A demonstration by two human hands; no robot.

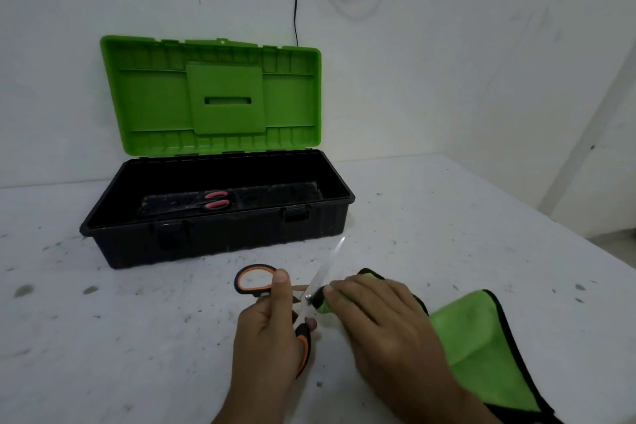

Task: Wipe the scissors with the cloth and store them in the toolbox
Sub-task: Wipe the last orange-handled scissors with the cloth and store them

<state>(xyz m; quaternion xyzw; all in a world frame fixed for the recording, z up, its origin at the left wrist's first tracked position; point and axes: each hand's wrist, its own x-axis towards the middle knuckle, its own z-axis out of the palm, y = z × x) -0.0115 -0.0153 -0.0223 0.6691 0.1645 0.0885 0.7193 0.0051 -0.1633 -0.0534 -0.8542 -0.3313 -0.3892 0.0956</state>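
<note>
Head-worn view, close, down onto table (103, 337)

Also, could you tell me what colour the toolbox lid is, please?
The lid is bright green; the head view shows it.
</note>
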